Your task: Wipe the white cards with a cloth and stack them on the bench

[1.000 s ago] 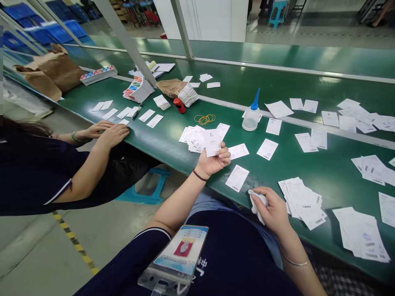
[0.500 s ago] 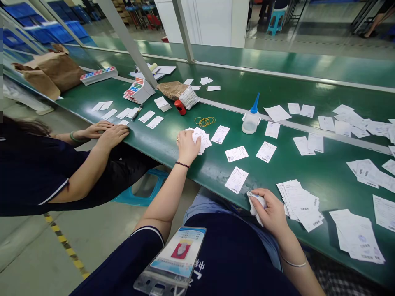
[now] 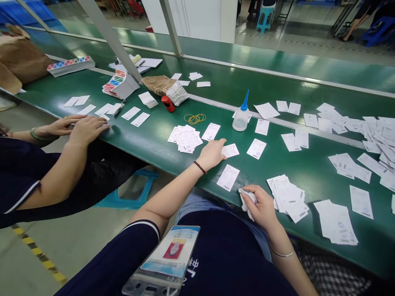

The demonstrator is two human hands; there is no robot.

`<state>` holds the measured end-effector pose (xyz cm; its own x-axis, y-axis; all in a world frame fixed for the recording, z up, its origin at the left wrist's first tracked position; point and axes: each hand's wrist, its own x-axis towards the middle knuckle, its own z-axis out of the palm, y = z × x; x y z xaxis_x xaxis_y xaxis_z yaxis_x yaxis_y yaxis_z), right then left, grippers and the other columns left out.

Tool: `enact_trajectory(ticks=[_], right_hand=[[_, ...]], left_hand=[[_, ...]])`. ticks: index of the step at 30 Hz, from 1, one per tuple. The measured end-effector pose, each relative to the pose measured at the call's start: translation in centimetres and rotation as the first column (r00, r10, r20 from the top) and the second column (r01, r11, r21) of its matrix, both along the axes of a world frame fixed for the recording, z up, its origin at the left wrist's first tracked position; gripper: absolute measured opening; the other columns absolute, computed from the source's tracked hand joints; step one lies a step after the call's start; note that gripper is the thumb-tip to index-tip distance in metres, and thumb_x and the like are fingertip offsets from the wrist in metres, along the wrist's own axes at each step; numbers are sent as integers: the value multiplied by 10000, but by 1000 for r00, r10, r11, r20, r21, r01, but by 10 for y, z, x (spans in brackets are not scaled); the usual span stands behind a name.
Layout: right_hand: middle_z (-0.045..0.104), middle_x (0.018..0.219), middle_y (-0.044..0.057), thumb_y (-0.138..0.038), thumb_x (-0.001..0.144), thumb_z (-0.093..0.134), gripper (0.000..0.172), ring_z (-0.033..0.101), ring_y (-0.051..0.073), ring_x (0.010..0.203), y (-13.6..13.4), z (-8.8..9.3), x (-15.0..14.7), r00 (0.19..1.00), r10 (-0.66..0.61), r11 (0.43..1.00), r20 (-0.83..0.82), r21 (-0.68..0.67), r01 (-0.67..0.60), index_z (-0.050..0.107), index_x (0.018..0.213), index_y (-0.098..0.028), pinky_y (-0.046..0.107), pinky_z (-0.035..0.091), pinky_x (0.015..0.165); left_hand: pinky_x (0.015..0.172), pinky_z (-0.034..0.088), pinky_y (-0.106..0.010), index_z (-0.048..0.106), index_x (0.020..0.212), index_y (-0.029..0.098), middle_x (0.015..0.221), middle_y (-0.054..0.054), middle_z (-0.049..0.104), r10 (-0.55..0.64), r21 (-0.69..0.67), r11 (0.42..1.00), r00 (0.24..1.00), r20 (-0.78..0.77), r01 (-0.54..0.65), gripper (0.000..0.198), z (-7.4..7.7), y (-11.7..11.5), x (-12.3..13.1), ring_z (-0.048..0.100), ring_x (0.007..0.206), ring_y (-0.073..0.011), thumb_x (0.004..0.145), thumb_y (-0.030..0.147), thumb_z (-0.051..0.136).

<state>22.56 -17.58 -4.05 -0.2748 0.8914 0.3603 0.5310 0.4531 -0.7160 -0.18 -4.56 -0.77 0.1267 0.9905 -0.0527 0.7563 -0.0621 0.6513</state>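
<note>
My left hand (image 3: 212, 153) lies on the green table with its fingers stretched flat onto a single white slip (image 3: 231, 150). To its left sits a loose pile of printed slips (image 3: 185, 138). Another slip (image 3: 228, 177) lies just in front of me, near the table edge. My right hand (image 3: 261, 205) rests at that edge, closed around a crumpled white cloth (image 3: 247, 198). Right of it is a fanned stack of slips (image 3: 288, 196).
A clear squeeze bottle with a blue nozzle (image 3: 242, 115), rubber bands (image 3: 195, 119) and a red stamp (image 3: 168, 104) stand further back. Many slips are scattered to the right (image 3: 348, 164). A co-worker's hands (image 3: 83, 128) rest on the table at the left.
My left hand held up one slip, put it down on the pile at the left, then moved right onto a single slip. My right hand stayed with the cloth.
</note>
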Motion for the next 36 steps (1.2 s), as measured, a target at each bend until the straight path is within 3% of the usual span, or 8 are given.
enact_trajectory(ticks=[11,17,19,21,25,33,35,36], right_hand=[[715,947,69,-327,931,546,159,694,206,875,0,-4,1,1000,8,1000,-14,0,-8,652,991,-224,346,573,793],[715,955,80,-317,938,528,159,691,212,884,-2,-3,1,1000,6,1000,-15,8,-6,647,991,-228,362,575,795],[717,949,76,-306,938,532,147,692,206,875,-2,-3,1,1000,14,1000,-15,27,-14,645,988,-226,353,576,783],[718,945,69,-291,936,542,131,691,200,877,-2,-3,1,1000,25,999,-16,41,-24,641,992,-224,342,573,780],[720,954,66,-284,928,568,122,692,203,891,-1,-5,2,999,31,998,-26,53,-29,642,1003,-221,342,568,799],[723,926,62,-312,924,567,130,703,212,844,-1,-4,1,1000,17,999,-26,51,-15,651,986,-233,350,581,760],[724,933,67,-305,928,559,128,702,213,856,-1,-3,1,999,20,998,-24,53,-19,648,985,-232,351,582,763],[723,939,68,-300,931,555,127,700,213,868,-1,-4,1,999,23,998,-22,51,-22,646,988,-232,351,581,770]], left_hand=[[901,420,-407,500,687,204,862,-59,556,30,-67,997,999,39,-28,496,0,28,0,558,999,-345,351,97,849],[678,440,-300,535,854,209,786,-2,572,10,-82,996,948,317,16,353,3,9,-3,559,734,-182,585,162,758],[626,428,-266,550,970,214,787,12,572,94,-173,985,754,650,26,338,3,3,-9,539,682,-139,685,256,726],[578,393,-240,561,1020,220,686,37,495,245,-292,955,415,876,53,292,3,-3,-15,476,597,-103,765,306,676],[539,322,-255,568,825,207,563,44,227,381,-386,920,67,922,73,150,2,-20,-17,278,507,-107,914,273,467],[577,349,-296,476,701,206,591,17,233,390,-392,920,136,911,-15,284,13,-28,-32,287,537,-131,943,220,328],[613,391,-292,456,699,211,587,18,285,404,-368,913,262,876,-175,270,15,-19,-55,357,556,-136,942,269,352],[644,423,-299,446,701,215,600,14,339,438,-281,883,446,780,-376,268,15,-14,-67,415,589,-144,940,309,371]])
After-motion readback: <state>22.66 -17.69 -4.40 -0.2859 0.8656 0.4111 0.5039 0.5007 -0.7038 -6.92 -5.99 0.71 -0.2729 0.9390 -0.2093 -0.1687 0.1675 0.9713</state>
